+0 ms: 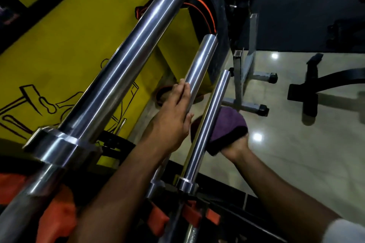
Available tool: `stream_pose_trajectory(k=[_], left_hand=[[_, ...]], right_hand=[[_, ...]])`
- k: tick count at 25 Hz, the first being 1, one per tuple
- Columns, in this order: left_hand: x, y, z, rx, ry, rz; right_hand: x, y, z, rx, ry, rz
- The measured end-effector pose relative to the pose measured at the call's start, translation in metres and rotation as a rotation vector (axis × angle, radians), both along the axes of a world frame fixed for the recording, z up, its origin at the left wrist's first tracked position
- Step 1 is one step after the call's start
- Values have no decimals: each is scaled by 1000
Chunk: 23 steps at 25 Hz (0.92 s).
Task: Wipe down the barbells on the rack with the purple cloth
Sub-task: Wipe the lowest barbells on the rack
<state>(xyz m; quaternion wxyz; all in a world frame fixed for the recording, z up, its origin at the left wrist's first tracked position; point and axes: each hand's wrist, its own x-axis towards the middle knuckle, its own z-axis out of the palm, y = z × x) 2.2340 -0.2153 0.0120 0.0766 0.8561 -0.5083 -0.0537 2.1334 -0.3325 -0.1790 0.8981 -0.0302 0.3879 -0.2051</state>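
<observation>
Three shiny steel barbell sleeves run diagonally up the view. The thickest-looking one (118, 65) is nearest the camera on the left. My left hand (173, 116) lies with straight fingers along the middle sleeve (199, 65). My right hand (235, 144) holds the purple cloth (227, 126), which is wrapped around the thinner right sleeve (209, 124) from behind. The cloth covers most of that hand's fingers.
The rack's black and orange holders (189, 215) sit at the bottom, under the sleeve collars. A yellow wall with black drawings (59, 49) is on the left. A metal bench frame (245, 77) and a black base (308, 92) stand on the glossy tiled floor at right.
</observation>
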Motion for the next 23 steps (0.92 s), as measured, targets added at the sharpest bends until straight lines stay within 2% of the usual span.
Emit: stream_pose_trajectory(k=[3,6,12,15,17,19,23], left_hand=[[0,2,-2,-24,11,-21],[1,1,-1,-83,51,-39],[3,2,-1,-110,98,-30],[2,4,-2,-135,105,-14],[3,3,-2,-140,100,-6],[6,2,2,-134,100,0],[4,5,2,-131,145,-12]], right_hand=[[56,-19,12,-44,14,-26],[74,-26,8,-84,62,9],[35,48,-12,-126,75,93],[52,15,-7,-128,160,52],[73,-29,4,-108,87,-27],[80,-37,6,-210,64,-17],[46,11,-11,-264,65,190]])
